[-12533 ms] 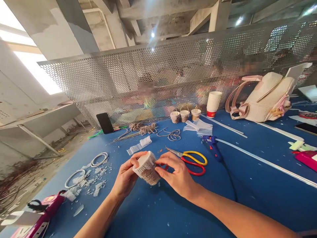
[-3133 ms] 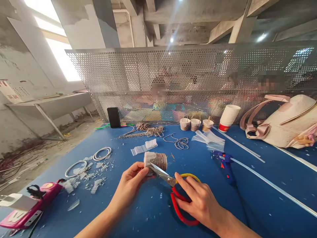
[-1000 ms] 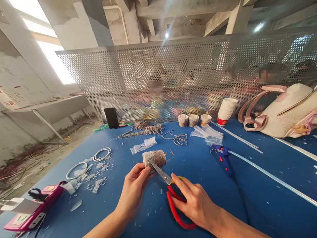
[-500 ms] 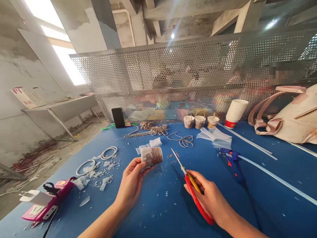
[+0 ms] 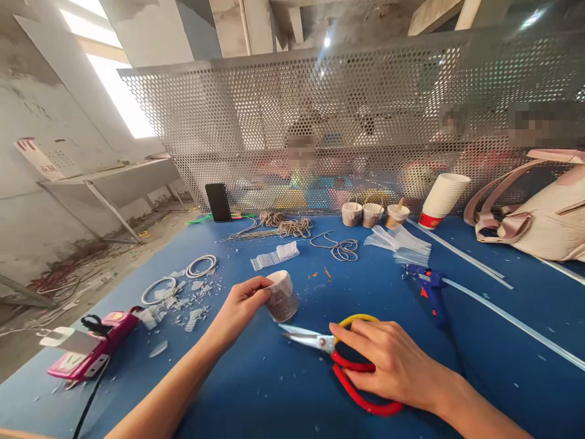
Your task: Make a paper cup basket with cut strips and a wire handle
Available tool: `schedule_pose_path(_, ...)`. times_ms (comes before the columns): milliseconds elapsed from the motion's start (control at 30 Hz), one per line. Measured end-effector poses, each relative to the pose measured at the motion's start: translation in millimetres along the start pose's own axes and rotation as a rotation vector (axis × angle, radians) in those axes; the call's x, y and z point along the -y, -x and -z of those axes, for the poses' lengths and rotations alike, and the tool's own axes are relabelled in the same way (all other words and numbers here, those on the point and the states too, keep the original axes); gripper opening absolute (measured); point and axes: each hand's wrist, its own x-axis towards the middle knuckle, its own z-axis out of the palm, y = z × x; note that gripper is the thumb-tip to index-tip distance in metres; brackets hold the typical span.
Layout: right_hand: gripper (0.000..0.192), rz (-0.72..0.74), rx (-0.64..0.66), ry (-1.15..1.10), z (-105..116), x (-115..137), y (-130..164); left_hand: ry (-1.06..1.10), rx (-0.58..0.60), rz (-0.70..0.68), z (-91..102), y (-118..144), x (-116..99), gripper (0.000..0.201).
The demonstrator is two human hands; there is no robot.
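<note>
My left hand (image 5: 247, 305) pinches the rim of a small paper cup (image 5: 282, 299) wrapped in grey-brown cord, which stands slightly tilted at the table's middle. In my right hand (image 5: 388, 360) is a pair of scissors (image 5: 326, 343) with red and yellow handles. Their blades are a little apart and point left, just below the cup. Behind the cup lies a ribbed translucent strip (image 5: 274, 255). Loose grey-brown cord (image 5: 345, 249) rests farther back, beside bundled cord (image 5: 292, 227).
A blue glue gun (image 5: 429, 286) lies to the right, near stacked clear strips (image 5: 402, 244). Three small baskets (image 5: 351, 214), a paper cup stack (image 5: 443, 198) and a phone (image 5: 218, 202) line the back. At left are white rings (image 5: 201, 266), scraps and a pink power strip (image 5: 91, 347).
The cup has turned from lying sideways to nearly upright and come down toward the table. The scissors have swung from pointing up to pointing left, with their blades now parted.
</note>
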Motion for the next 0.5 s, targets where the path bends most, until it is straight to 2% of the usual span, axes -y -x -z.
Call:
schedule_pose_path(67,0.046,0.044,0.04,0.031,6,-6,4,-0.005,0.002,-0.014,1.9,-1,2,0.019)
schedule_pose_path(233,0.048,0.03,0.064,0.086,7,-15,7,0.0,0.02,-0.032,3.7,-3,7,0.024)
schedule_pose_path(367,0.05,-0.047,0.21,0.07,7,-18,7,0.035,0.066,0.006,0.0,-6,13,0.029)
schedule_pose_path(500,0.052,-0.142,0.305,-0.007,18,-23,7,0.053,0.069,-0.001,-3.2,-8,18,0.035)
